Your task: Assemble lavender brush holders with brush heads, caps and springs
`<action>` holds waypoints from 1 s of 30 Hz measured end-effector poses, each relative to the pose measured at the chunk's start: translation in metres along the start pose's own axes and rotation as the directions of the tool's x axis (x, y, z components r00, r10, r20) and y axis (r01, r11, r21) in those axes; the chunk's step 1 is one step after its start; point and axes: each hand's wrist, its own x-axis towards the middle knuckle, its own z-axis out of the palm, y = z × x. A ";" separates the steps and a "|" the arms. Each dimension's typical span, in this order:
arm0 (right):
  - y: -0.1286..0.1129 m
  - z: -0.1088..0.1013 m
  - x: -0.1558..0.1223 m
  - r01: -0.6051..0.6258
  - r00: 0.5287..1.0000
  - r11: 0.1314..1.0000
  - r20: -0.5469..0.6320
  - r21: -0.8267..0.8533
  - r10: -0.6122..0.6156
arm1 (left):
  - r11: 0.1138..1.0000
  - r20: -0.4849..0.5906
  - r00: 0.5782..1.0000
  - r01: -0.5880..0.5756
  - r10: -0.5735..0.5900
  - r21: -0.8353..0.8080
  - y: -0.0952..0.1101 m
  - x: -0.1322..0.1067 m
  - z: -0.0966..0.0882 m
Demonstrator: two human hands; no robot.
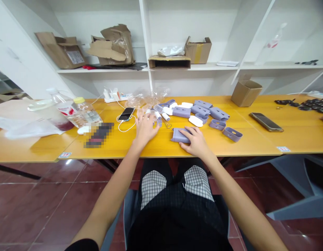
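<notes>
My right hand (pixel 196 142) grips the right end of a purple perforated plastic casing (pixel 178 136) lying near the table's front edge. My left hand (pixel 145 128) reaches over a cluster of small parts with its fingers stretched out, and its fingertips partly cover what lies under them. Beside those fingertips are small white cylinders (pixel 165 116) with purple ends and a thin metal spring (pixel 167 123). Several more purple casings (pixel 181 112) lie farther back, among white oval pieces (pixel 195 121). Purple ring-shaped end pieces (pixel 232 134) rest to the right.
A phone (pixel 126 114) with a white cable lies left, near plastic bottles (pixel 85 111). Clear plastic bags (pixel 147 97) sit behind the parts. To the right are another phone (pixel 266 122), a cardboard box (pixel 246 91) and black parts (pixel 314 104). White shelves (pixel 193 68) rise behind.
</notes>
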 end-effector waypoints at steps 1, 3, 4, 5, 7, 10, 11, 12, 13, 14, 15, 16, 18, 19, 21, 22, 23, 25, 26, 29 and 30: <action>0.000 0.000 0.000 -0.014 1.000 1.000 -0.008 -0.007 0.014 | 0.998 0.032 0.999 0.041 -0.042 0.037 -0.006 0.009 -0.001; 0.000 0.000 -0.001 -0.041 0.999 0.999 -0.013 -0.020 0.040 | 0.992 0.105 0.991 0.075 -0.085 0.097 -0.017 0.024 -0.002; 0.000 0.000 -0.001 -0.049 0.999 0.999 -0.010 -0.024 0.048 | 0.990 0.153 0.984 0.073 -0.091 0.121 -0.021 0.029 -0.001; -0.001 0.000 -0.001 -0.052 0.999 0.998 -0.005 -0.025 0.052 | 0.989 0.202 0.975 0.064 -0.091 0.137 -0.025 0.034 0.000; -0.001 -0.001 -0.002 -0.052 0.999 0.998 0.000 -0.019 0.052 | 0.986 0.266 0.960 0.047 -0.088 0.160 -0.029 0.039 0.002; -0.001 -0.002 -0.002 -0.046 0.999 0.999 -0.002 -0.005 0.046 | 0.983 0.293 0.952 0.038 -0.091 0.181 -0.031 0.044 0.006; -0.001 -0.002 -0.002 -0.043 0.999 0.999 0.002 -0.001 0.043 | 0.981 0.300 0.949 0.040 -0.096 0.187 -0.031 0.045 0.006; -0.001 -0.002 -0.002 -0.040 0.999 0.999 0.008 0.003 0.040 | 0.980 0.306 0.947 0.043 -0.102 0.194 -0.032 0.046 0.006; -0.001 -0.003 -0.002 -0.037 0.999 0.999 0.014 0.006 0.037 | 0.979 0.308 0.946 0.041 -0.101 0.198 -0.032 0.046 0.004; -0.001 -0.003 -0.002 -0.035 0.999 0.999 0.016 0.008 0.035 | 0.981 0.301 0.949 0.032 -0.090 0.194 -0.031 0.046 0.002; -0.001 -0.004 -0.002 -0.034 0.999 0.999 0.016 0.011 0.034 | 0.984 0.287 0.956 0.015 -0.066 0.176 -0.030 0.045 -0.001; -0.001 -0.004 -0.002 -0.034 0.999 0.999 0.014 0.014 0.034 | 0.991 0.269 0.963 -0.011 -0.026 0.137 -0.028 0.043 -0.004; 0.000 -0.005 -0.001 -0.038 0.999 0.999 0.006 0.029 0.038 | 0.996 0.241 0.967 -0.085 0.083 -0.005 -0.023 0.036 -0.011; 0.000 -0.006 -0.001 -0.034 0.999 0.998 0.001 0.044 0.034 | 0.987 0.242 0.960 -0.122 0.144 -0.102 -0.020 0.030 -0.013; 0.003 -0.005 -0.001 -0.005 1.000 0.995 -0.008 0.095 0.006 | 0.943 0.254 0.936 -0.169 0.245 -0.287 -0.012 0.015 -0.014; 0.005 -0.004 -0.001 0.018 1.000 0.992 -0.014 0.128 -0.016 | 0.913 0.262 0.925 -0.166 0.275 -0.373 -0.009 0.007 -0.012; 0.007 -0.003 -0.001 0.042 0.999 0.985 -0.023 0.166 -0.039 | 0.873 0.270 0.918 -0.137 0.289 -0.467 -0.006 -0.002 -0.009; 0.011 0.000 -0.002 0.082 0.996 0.966 -0.049 0.247 -0.072 | 0.772 0.287 0.918 -0.032 0.275 -0.635 -0.002 -0.017 -0.001; 0.013 0.002 -0.002 0.093 0.995 0.954 -0.069 0.284 -0.076 | 0.708 0.294 0.918 0.020 0.267 -0.706 -0.001 -0.023 0.003; 0.018 0.006 -0.004 0.105 0.989 0.931 -0.130 0.349 -0.063 | 0.590 0.268 0.924 0.059 0.273 -0.805 -0.002 -0.033 0.013; 0.019 0.007 -0.004 0.105 0.989 0.929 -0.139 0.354 -0.059 | 0.575 0.259 0.926 0.057 0.276 -0.816 -0.002 -0.034 0.015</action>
